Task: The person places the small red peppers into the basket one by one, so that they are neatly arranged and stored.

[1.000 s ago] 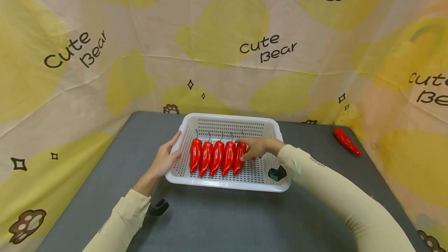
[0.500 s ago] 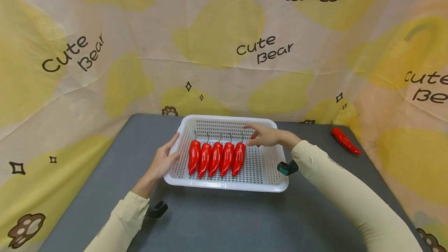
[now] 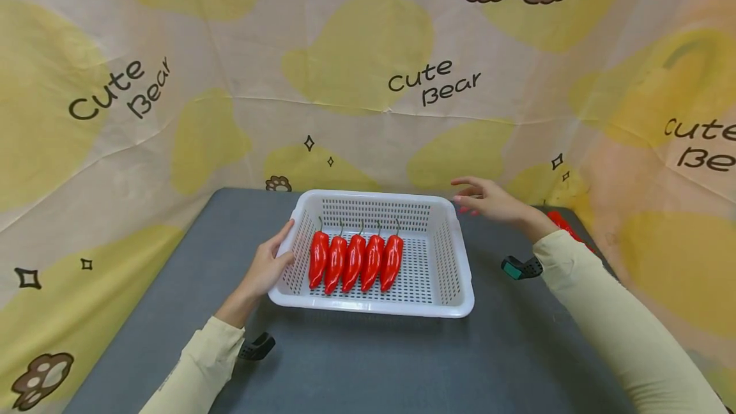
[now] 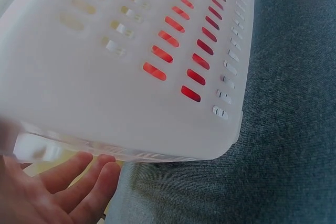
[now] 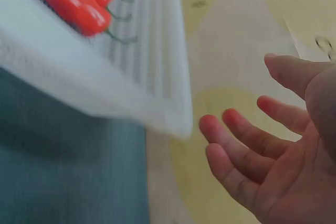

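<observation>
A white perforated plastic basket (image 3: 370, 312) stands on the dark table with several glossy red peppers (image 3: 354, 264) side by side in its left and middle part, green stems toward the back. My left hand (image 3: 266, 270) grips the basket's left rim, thumb at the inner side and fingers outside; in the left wrist view these fingers (image 4: 97, 192) lie against the outer wall. My right hand (image 3: 489, 202) hovers off the basket's back right corner, fingers spread and loosely bent, holding nothing. In the right wrist view its palm (image 5: 294, 177) faces the basket corner.
One more red pepper (image 3: 560, 221) lies at the table's back right corner, partly hidden behind my right forearm. A printed cloth (image 3: 356, 50) hangs right behind the table and along its sides. The grey table (image 3: 368, 363) extends in front of the basket.
My right hand has let go of the rightmost pepper, lifted out of the basket and moved right and back past its corner. My left hand stays on the rim.
</observation>
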`<control>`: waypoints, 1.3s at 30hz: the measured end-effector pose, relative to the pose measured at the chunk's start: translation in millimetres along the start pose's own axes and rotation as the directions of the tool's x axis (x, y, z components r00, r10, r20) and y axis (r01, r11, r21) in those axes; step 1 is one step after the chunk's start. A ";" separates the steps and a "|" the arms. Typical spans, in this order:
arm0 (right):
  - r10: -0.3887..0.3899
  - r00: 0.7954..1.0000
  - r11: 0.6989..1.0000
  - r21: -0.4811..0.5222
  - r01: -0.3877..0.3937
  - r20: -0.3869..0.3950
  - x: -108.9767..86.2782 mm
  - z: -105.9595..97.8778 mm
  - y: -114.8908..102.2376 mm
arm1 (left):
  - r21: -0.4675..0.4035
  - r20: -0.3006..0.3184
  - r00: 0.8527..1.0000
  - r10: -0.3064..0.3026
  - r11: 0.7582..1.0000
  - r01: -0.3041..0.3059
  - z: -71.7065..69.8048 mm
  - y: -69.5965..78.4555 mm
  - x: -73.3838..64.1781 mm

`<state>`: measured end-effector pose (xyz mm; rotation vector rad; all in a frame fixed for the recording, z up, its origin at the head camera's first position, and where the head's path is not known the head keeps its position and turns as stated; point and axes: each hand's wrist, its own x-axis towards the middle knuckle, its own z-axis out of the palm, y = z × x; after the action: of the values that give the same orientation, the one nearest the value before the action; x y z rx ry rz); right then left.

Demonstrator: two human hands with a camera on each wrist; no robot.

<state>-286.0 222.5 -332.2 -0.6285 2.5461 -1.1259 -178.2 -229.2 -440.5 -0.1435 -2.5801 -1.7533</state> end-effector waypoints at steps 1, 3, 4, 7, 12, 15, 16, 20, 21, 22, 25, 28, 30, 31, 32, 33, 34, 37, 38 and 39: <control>0.002 1.000 1.000 0.004 -0.002 -0.018 -2.6 -4.6 4.8 | 0.002 -0.001 1.000 -0.001 1.000 0.001 0.2 0.4 -0.3; 0.010 0.999 1.000 0.006 -0.010 -0.050 -7.3 -13.8 15.0 | 0.003 -0.004 1.000 -0.003 1.000 0.003 0.5 1.6 -0.5; 0.013 0.998 1.000 0.004 -0.012 -0.065 -9.4 -18.4 20.6 | 0.004 -0.004 1.000 -0.002 1.000 0.002 0.5 2.2 -0.5; 0.045 0.994 0.999 -0.004 -0.046 -0.101 -17.0 -31.5 36.0 | -0.011 -0.005 1.000 -0.002 1.000 0.002 0.8 4.3 -0.3; 0.118 0.985 0.993 0.001 -0.119 -0.128 -29.5 -48.5 62.6 | -0.034 0.010 1.000 -0.006 0.999 0.006 1.1 5.1 0.4; 0.151 0.980 0.988 0.027 -0.149 -0.132 -35.7 -54.7 77.4 | -0.028 0.012 1.000 -0.011 1.000 0.011 1.0 4.6 0.1; 0.160 0.978 0.987 0.035 -0.157 -0.133 -37.7 -56.2 81.7 | -0.026 0.011 1.000 -0.011 1.000 0.012 0.9 4.8 -0.1; 0.189 0.971 0.982 0.055 -0.182 -0.147 -45.2 -60.8 94.3 | -0.022 0.010 1.000 -0.011 1.000 0.011 0.6 4.1 -0.7; 0.196 0.969 0.980 0.059 -0.189 -0.149 -46.7 -61.6 96.7 | -0.023 0.007 1.000 -0.013 1.000 0.013 0.6 3.8 -0.7; 0.201 0.968 0.979 0.058 -0.195 -0.152 -47.9 -62.3 98.9 | -0.022 0.005 1.000 -0.016 1.000 0.016 0.6 3.2 -0.6; 0.218 0.963 0.975 0.067 -0.210 -0.157 -51.2 -64.0 104.5 | -0.015 0.003 1.000 -0.021 1.000 0.021 0.8 0.8 0.0; 0.238 0.957 0.971 0.071 -0.229 -0.165 -54.4 -65.9 110.5 | -0.016 0.001 1.000 -0.017 1.000 0.017 0.9 -0.9 0.9; 0.248 0.953 0.969 0.067 -0.240 -0.172 -56.9 -66.9 114.2 | -0.017 0.003 1.000 -0.011 1.000 0.011 0.6 -1.4 1.4; 0.256 0.951 0.967 0.069 -0.247 -0.173 -58.4 -67.1 115.4 | -0.020 0.001 1.000 -0.013 1.000 0.013 0.4 -1.6 1.6; 0.262 0.949 0.965 0.066 -0.254 -0.174 -59.9 -67.4 117.6 | -0.021 0.002 1.000 -0.010 1.000 0.010 0.3 -1.8 1.7; 0.269 0.947 0.963 0.064 -0.262 -0.175 -61.4 -67.7 119.7 | -0.022 0.002 1.000 -0.011 1.000 0.011 0.2 -1.6 1.6; 0.269 0.947 0.963 0.062 -0.262 -0.174 -63.0 -67.9 121.9 | -0.022 0.005 1.000 -0.011 1.000 0.011 0.1 -1.4 1.4; 0.275 0.944 0.961 0.068 -0.267 -0.181 -66.8 -68.7 128.4 | -0.026 0.001 1.000 -0.005 1.000 0.005 0.1 -0.6 1.0; 0.276 0.943 0.961 0.071 -0.267 -0.184 -67.8 -69.4 131.1 | -0.026 -0.001 1.000 0.000 1.000 0.000 0.1 0.0 0.9; 0.281 0.942 0.960 0.075 -0.271 -0.185 -68.9 -70.0 132.7 | -0.027 -0.003 1.000 0.003 1.000 -0.003 0.0 0.7 0.9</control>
<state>-292.3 380.3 -380.5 -0.1449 2.6510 -1.1929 -179.0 -228.8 -439.8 -0.1452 -2.5533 -1.7860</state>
